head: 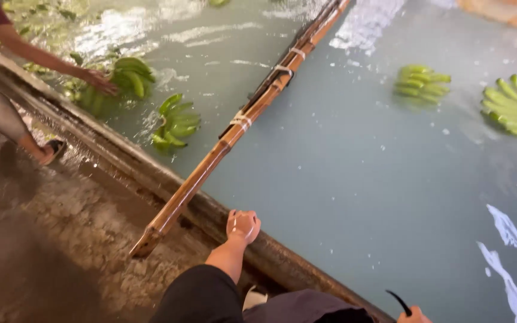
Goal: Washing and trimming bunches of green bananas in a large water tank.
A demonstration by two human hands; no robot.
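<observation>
While the left hand [243, 225] makes a closed fist on the tank's edge [121, 158], green bananas [421, 82] float at upper right. At the bottom right, the right hand [413, 314] grips a small curved knife [400, 301].

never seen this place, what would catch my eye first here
The wide tank of pale water fills most of the view, with green banana bunches floating at far right and top left. A long bamboo pole slants across it from the concrete edge, where another person's hand touches a bunch.
</observation>
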